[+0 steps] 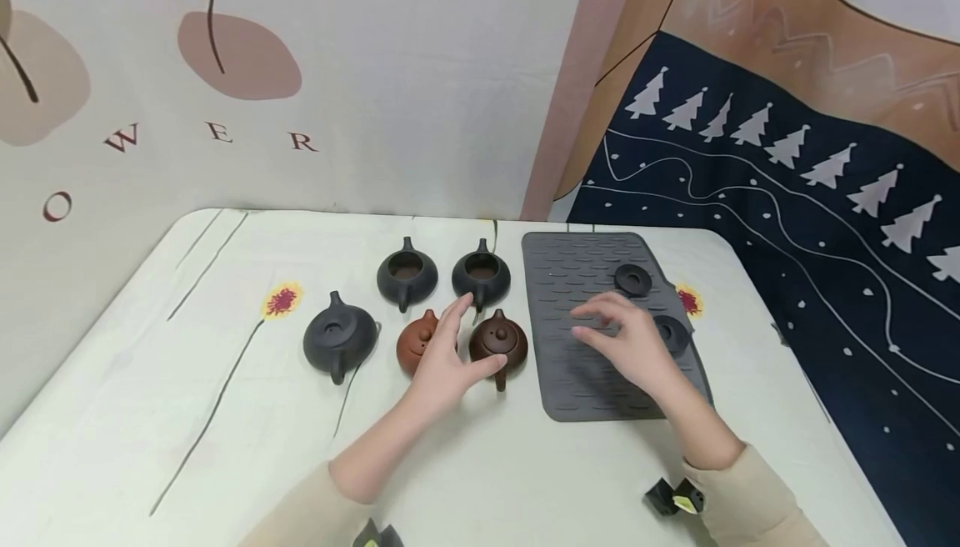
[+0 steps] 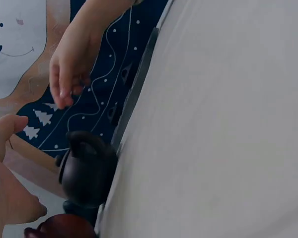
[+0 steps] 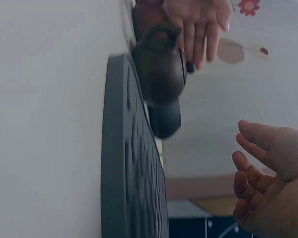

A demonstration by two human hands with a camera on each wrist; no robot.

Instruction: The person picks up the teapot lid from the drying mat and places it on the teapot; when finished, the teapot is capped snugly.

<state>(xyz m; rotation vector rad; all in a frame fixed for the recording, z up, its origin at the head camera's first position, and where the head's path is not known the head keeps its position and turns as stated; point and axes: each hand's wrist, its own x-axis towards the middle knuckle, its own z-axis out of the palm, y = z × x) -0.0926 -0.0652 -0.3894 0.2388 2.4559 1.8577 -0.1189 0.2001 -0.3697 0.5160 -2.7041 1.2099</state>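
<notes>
My left hand (image 1: pixel 442 370) hovers with fingers spread over the gap between a reddish clay teapot (image 1: pixel 412 348) and a dark brown teapot (image 1: pixel 513 347), both with lids on. It holds nothing; in the head view it partly covers both pots. The brown teapot (image 2: pixel 89 176) also shows near the left thumb in the left wrist view. Above the grey ridged mat (image 1: pixel 577 393), my right hand (image 1: pixel 633 347) is held with fingers loosely bent and nothing between them. Two dark round lids lie on the mat: one lid (image 1: pixel 624 283) beyond that hand, another lid (image 1: pixel 677 338) beside it.
Two black teapots, the left one (image 1: pixel 386 283) and the right one (image 1: pixel 461 280), stand uncovered behind the brown and reddish pots. A dark grey teapot (image 1: pixel 352 347) stands to their left. The white cloth-covered table (image 1: pixel 247 439) meets a printed curtain (image 1: pixel 420 113) at the back.
</notes>
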